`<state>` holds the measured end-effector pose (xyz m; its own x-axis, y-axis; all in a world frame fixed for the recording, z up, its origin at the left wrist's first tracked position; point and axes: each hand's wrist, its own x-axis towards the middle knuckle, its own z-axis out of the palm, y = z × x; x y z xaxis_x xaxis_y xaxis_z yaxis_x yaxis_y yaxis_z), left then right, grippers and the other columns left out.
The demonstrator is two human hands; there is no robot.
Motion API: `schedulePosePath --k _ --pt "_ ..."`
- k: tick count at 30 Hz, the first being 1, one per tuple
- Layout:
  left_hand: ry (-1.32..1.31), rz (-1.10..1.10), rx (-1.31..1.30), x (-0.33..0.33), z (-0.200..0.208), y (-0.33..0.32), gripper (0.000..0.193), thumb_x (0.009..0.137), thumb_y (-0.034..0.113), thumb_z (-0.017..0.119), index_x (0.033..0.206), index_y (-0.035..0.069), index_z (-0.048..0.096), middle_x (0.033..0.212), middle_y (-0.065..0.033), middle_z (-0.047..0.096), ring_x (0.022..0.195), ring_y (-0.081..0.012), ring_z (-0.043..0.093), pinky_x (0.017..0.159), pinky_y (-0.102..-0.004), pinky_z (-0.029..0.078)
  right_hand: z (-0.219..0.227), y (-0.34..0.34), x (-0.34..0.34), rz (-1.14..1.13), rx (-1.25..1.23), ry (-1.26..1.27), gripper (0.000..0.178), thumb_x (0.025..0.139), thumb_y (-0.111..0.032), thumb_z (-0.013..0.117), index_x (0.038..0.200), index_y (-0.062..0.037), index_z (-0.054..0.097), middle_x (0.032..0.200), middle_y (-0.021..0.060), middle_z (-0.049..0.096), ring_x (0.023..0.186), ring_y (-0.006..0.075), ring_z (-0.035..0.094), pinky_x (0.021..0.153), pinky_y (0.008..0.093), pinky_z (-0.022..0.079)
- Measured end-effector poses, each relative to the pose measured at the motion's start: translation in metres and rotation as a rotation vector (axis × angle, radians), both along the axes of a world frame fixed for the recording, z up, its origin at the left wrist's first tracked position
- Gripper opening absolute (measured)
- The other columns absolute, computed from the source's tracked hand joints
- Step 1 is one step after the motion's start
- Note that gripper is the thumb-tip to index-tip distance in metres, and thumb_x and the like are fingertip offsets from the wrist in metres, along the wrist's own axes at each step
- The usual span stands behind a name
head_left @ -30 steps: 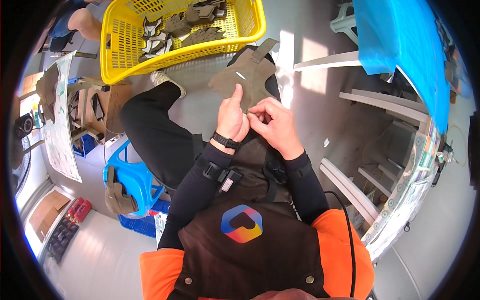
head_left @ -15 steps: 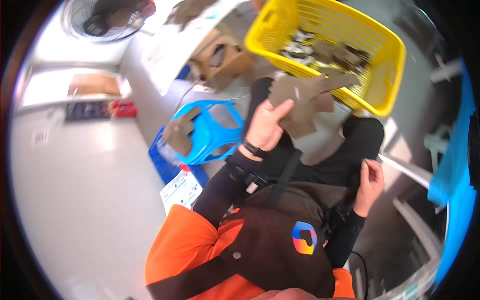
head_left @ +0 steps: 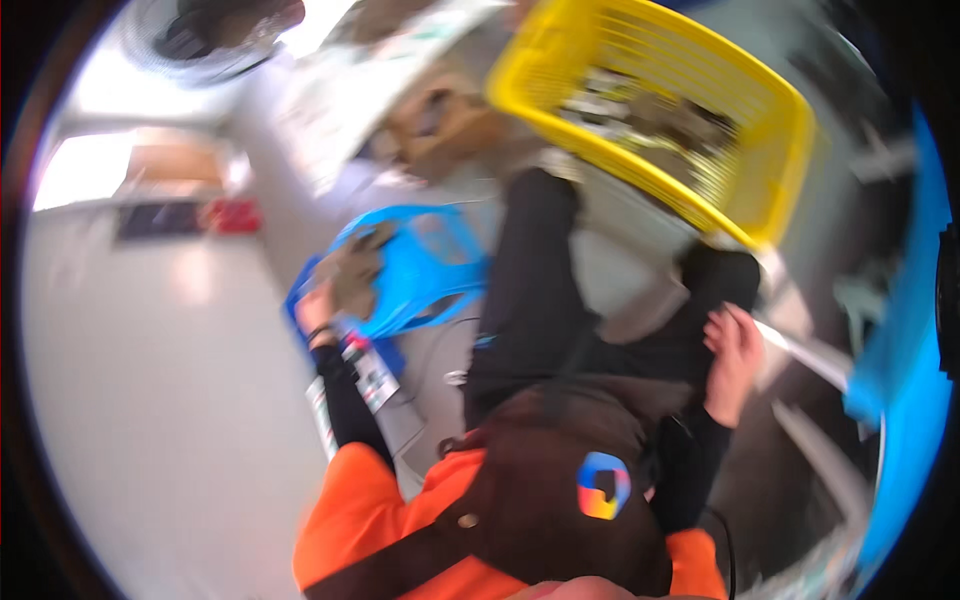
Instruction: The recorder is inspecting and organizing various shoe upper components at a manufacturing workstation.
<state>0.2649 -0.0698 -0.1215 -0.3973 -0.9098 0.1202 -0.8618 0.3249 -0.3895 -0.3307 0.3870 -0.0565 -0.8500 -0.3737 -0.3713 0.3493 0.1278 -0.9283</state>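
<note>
Nearest the camera, an orange and brown vest point(head_left: 520, 500) with a coloured patch fills the lower middle of the blurred view, and both black sleeves run outward from it. The right hand point(head_left: 733, 362) hangs at the right, beside the person's black-trousered knee point(head_left: 720, 285); its fingers are loosely spread and it holds nothing, well apart from the brown piece. The left arm stretches out to the left, a dark band at its wrist, and a small white card point(head_left: 372, 372) lies just beside the sleeve. The left hand point(head_left: 318, 305) meets the lower edge of the brown piece point(head_left: 355, 272), a flat cardboard-coloured cutout, at the rim of the blue crate point(head_left: 430, 270); the fingers appear closed on the piece, though motion blur hides the exact grip. The piece lies partly over the crate's left rim, directly above and touching the hand. The crate sits on the pale floor, just left of the person's legs. Farther off, beyond the knees, a yellow basket point(head_left: 770, 130) holds more brown pieces, too blurred to count. To its left stand an open cardboard box point(head_left: 440, 125) and a pale sheet point(head_left: 330, 110). At the far upper left, a dark round fan-like object point(head_left: 215, 35) is visible. A blue sheet point(head_left: 915, 330) curves along the right rim.
</note>
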Motion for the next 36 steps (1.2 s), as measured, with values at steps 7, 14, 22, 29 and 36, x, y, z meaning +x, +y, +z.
schedulePosePath --k 7,14,22,29,36 --pt "0.724 0.120 -0.162 -0.149 0.069 0.016 0.050 0.088 0.033 0.064 0.117 -0.007 0.057 0.109 -0.0194 0.065 0.098 -0.0287 0.063 0.086 -0.0375 0.050 -0.008 -0.015 0.015 0.011 -0.432 -0.245 0.025 0.098 -0.016 0.054 0.115 0.0017 0.060 0.085 0.0094 0.066 0.068 0.0112 0.061 0.062 0.0225 0.050" --pt "1.155 -0.386 0.908 -0.423 0.141 0.118 0.023 0.095 0.009 0.054 0.114 -0.002 0.060 0.105 -0.0076 0.065 0.094 -0.0134 0.062 0.085 -0.0265 0.047 0.015 -0.018 0.004 0.024 -0.402 -0.135 0.024 0.097 -0.011 0.054 0.116 0.0025 0.056 0.088 0.0110 0.066 0.074 0.0133 0.063 0.067 0.0242 0.051" --pt "0.692 -1.044 1.514 -0.553 0.146 0.252 0.023 0.080 0.011 0.071 0.102 0.006 0.066 0.087 -0.0068 0.061 0.075 -0.0184 0.060 0.064 -0.0278 0.047 0.025 -0.015 0.008 0.055 -0.463 -0.042 0.027 0.093 -0.004 0.058 0.119 0.0017 0.053 0.100 0.0108 0.064 0.085 0.0140 0.065 0.075 0.0252 0.053" --pt "0.740 -1.207 1.482 -0.577 0.121 0.252 0.013 0.076 0.008 0.075 0.088 0.007 0.072 0.080 -0.0054 0.064 0.072 -0.0142 0.057 0.062 -0.0260 0.044 0.020 -0.002 -0.005 0.137 -0.430 -0.135 0.024 0.092 -0.001 0.057 0.115 0.0030 0.056 0.099 0.0092 0.064 0.083 0.0142 0.065 0.073 0.0258 0.052" --pt "0.430 -0.920 1.224 -0.641 0.059 0.145 0.031 0.082 0.016 0.072 0.109 0.004 0.063 0.082 -0.0051 0.068 0.075 -0.0125 0.064 0.071 -0.0275 0.051 -0.010 0.001 -0.023 -0.013 -0.050 0.181 0.016 0.090 -0.002 0.058 0.106 -0.0013 0.063 0.091 0.0053 0.062 0.076 0.0110 0.064 0.071 0.0219 0.049"
